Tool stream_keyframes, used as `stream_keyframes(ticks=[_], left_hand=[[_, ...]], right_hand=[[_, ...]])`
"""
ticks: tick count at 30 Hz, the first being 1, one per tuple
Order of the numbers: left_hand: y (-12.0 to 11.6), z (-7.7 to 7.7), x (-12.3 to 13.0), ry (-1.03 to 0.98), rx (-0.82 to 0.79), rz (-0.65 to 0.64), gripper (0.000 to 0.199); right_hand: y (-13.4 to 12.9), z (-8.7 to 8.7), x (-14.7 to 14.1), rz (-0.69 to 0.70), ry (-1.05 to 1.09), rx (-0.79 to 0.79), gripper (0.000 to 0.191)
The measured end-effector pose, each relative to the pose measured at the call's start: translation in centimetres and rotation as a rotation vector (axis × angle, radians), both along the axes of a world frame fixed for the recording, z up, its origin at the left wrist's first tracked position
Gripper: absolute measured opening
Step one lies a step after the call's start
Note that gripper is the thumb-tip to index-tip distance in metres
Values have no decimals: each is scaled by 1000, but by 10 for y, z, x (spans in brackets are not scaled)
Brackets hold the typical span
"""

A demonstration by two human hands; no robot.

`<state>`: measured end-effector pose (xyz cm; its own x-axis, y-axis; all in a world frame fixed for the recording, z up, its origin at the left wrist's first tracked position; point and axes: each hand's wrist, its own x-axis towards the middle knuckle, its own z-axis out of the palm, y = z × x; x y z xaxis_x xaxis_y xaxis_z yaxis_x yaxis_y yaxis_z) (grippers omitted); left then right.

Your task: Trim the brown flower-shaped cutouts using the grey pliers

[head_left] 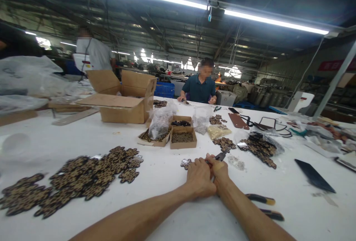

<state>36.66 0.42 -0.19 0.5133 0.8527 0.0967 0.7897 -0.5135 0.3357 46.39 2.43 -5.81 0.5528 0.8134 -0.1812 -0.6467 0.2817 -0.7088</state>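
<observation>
My two hands meet over the white table [164,174]. My right hand [221,172] is closed round a pair of pliers [221,155], whose dark jaws point up and to the right. Pressed against it, my left hand [200,178] has its fingers curled; what they grip is hidden. A small flower-shaped piece [185,164] with a shiny spot shows just left of my left fingers; I cannot tell whether it is held. Small clear bits [236,162] lie right of the pliers. Partly behind my right forearm are the dark, yellow-tipped handles [261,199] of another tool.
Leopard-patterned flower pieces [97,174] are heaped at left, more [258,150] at right. Ahead stand a small box of brass-coloured bits [183,140], a plastic bag [161,122] and a large open carton [122,109]. A dark flat panel [314,175] lies right. A co-worker [201,85] sits opposite.
</observation>
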Motion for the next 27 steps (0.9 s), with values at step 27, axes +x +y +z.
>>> stream_keyframes(ticks=[27], left_hand=[[-4,7,2,52,-16,-8,79]], right_hand=[[-7,12,-3,-40,-168,-106,43]])
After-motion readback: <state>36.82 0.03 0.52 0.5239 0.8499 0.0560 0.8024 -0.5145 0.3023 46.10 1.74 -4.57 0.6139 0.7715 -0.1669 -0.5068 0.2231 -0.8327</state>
